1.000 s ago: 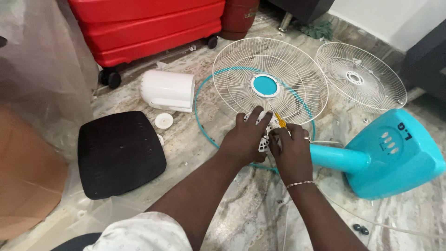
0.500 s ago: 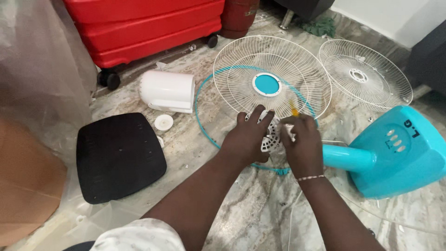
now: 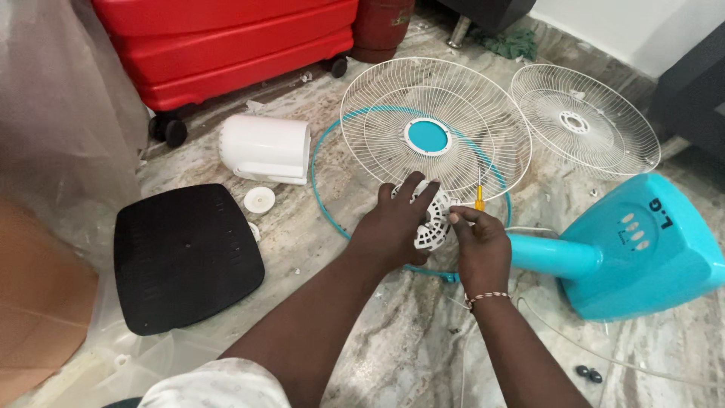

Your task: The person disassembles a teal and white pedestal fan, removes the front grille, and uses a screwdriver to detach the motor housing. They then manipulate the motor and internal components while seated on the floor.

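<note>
On the floor, the left hand [image 3: 396, 223] grips a white motor housing [image 3: 429, 223]; the right hand [image 3: 479, 242] holds a yellow-handled screwdriver [image 3: 479, 198] against it, beside a white fan guard [image 3: 434, 125] and turquoise fan base [image 3: 642, 245].

Both bare forearms reach forward from the bottom edge and converge near the middle. The left hand [image 3: 393, 227] lies palm down with its fingers spread and curled in a loose grasp. The right hand [image 3: 482, 245], a thin beaded bracelet at its wrist, pinches thumb against fingertips just beside the left.
</note>
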